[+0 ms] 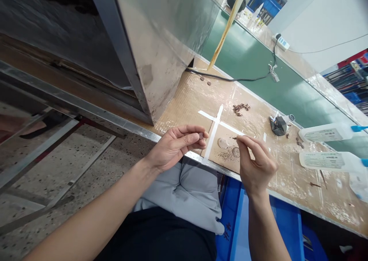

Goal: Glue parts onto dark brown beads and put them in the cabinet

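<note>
My left hand (pixel 179 144) is closed over the table's front edge, pinching a small brownish piece (pixel 201 136) between thumb and fingers. To its right my right hand (pixel 257 159) is raised, thumb and forefinger pressed together on a tiny dark piece (pixel 235 138), too small to name. Between the hands, on the brown tabletop, stand a small round clear dish (pixel 223 142) and a second small round container (pixel 235 152), partly beside my right fingers. Dark crumbs (pixel 225 155) are scattered around them. White tape strips (pixel 214 126) cross on the tabletop behind.
A heap of small brown pieces (pixel 240 108) lies farther back. Two white plastic bottles (pixel 323 132) lie at right near a dark faceted object (pixel 278 126). A large metal cabinet (pixel 161 42) stands at left. A black cable (pixel 230 79) crosses the back; blue bins (pixel 230 215) sit below.
</note>
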Demonstrator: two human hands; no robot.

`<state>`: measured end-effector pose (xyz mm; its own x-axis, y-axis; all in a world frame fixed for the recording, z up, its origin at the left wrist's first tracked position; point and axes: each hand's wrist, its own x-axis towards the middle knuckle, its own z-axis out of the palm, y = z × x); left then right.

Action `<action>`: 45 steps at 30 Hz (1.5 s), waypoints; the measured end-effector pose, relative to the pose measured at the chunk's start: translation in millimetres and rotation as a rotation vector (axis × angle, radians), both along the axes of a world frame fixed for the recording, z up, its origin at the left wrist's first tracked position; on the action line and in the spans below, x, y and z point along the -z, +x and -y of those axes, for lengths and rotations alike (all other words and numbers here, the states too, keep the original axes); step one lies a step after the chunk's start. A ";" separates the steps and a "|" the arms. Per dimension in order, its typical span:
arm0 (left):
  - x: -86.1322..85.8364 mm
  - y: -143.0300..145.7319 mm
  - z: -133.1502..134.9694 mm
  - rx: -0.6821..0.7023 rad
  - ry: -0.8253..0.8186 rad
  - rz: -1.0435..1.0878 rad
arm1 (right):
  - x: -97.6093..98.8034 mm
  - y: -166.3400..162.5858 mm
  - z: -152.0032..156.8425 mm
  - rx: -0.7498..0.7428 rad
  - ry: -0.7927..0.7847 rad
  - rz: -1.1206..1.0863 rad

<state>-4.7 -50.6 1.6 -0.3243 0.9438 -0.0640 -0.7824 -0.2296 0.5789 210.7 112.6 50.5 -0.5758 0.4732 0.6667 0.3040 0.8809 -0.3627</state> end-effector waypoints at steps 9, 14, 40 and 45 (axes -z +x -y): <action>-5.4 8.5 -8.6 0.062 -0.002 0.065 | -31.3 -2.4 36.1 0.099 -0.162 -0.231; -4.2 12.4 -12.7 0.055 -0.022 0.089 | -29.1 -7.1 42.8 0.104 -0.283 -0.278; -9.4 15.7 -13.0 0.009 -0.047 0.126 | -24.6 -20.9 34.6 0.067 -0.350 -0.322; -8.3 16.1 -14.5 0.017 -0.048 0.114 | -6.0 25.0 23.8 0.037 -0.197 -0.020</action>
